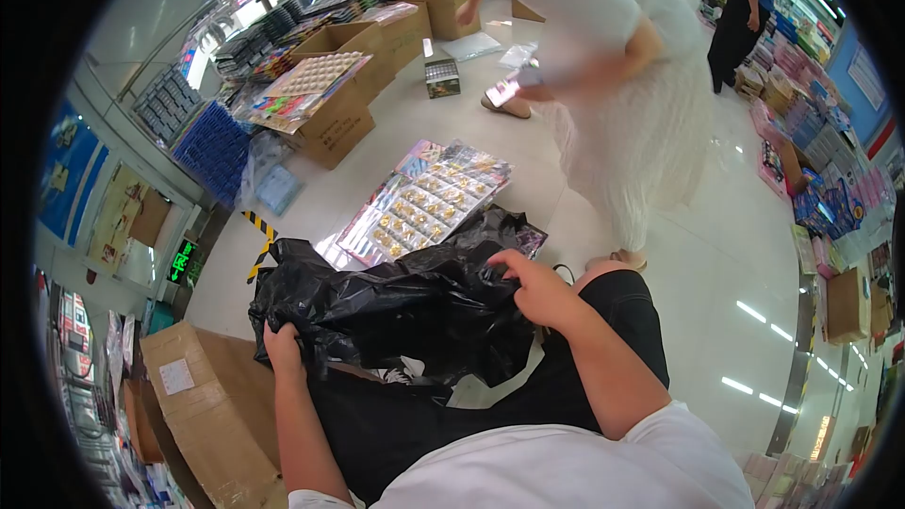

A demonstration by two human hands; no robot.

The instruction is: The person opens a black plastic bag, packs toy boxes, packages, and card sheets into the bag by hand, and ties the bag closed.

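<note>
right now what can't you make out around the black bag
All in the head view:
Inside of the black bag: hidden by its folds.
Some fingers of the left hand: behind the plastic.
Head of the person in white: mostly cut off by the top edge.
Carton label: print too small.

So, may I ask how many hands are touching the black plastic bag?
2: the left hand at the left end of the black plastic bag, the right hand at its right end. No other appears hidden.
</note>
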